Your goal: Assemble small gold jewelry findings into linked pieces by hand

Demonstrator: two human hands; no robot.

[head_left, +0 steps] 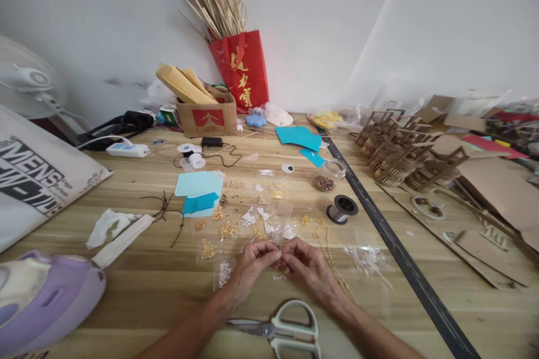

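Meeting hands: from my remote seat I see the left hand (pixel 255 266) and right hand (pixel 309 269) together, fingertips pinched at one another; what lies between them is too small and hidden, so I cannot tell whether either grips anything.
Silver-coloured links (pixel 278 277): loose on the wooden table (pixel 147 297), just below the fingertips on my side.
White beads (pixel 288 231): just beyond the fingers.
Silver-coloured rings (pixel 224 274): in a clear bag beside the left hand.
Gold-coloured findings (pixel 228 231): in a small heap beyond the left hand.
Gold-coloured chain (pixel 323 238): lying along the outer side of the right hand.
Scissors (pixel 275 328): between the 2 forearms, blades pointing left, pale handles to the right.
Wire spool (pixel 342 209): beyond the right hand, left of a black strip (pixel 383 227).
Mixed beads (pixel 324 182): in a clear round container behind the spool.
Blue papers: a darker piece (pixel 201 202) on a paler sheet (pixel 193 181).
Far edge: cardboard box (pixel 214 115) beside a red bag (pixel 255 67) with dried stalks (pixel 210 0).
Right side: brown slatted baskets (pixel 387 151), clustered.
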